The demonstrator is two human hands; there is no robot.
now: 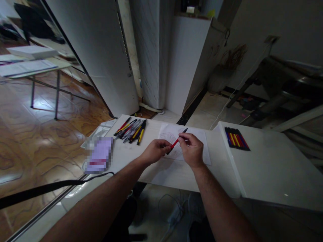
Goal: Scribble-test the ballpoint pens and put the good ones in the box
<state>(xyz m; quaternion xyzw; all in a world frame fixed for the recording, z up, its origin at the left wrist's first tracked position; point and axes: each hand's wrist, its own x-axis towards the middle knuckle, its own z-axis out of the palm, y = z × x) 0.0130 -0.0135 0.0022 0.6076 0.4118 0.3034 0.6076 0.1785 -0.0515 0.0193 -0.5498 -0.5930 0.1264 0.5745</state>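
Both hands hold one red pen [175, 143] with black ends, slanted above a sheet of paper [205, 148] that bears handwriting. My left hand [156, 150] pinches its lower end, while the fingers of my right hand [191, 148] grip it nearer the upper black end. Left of the paper lies a loose pile of pens [131, 130], in yellow, black, red and clear. Over on the right, a row of pens [236, 138] lies side by side, with blue, red and yellow barrels and black ends.
The pens and paper lie on a white table [151, 173]; a white surface [272, 168] adjoins it at the right. A blurred-out purple packet [101, 154] is at the left edge, near a black strap [63, 183]. White cabinets stand behind, and cables lie on the floor below.
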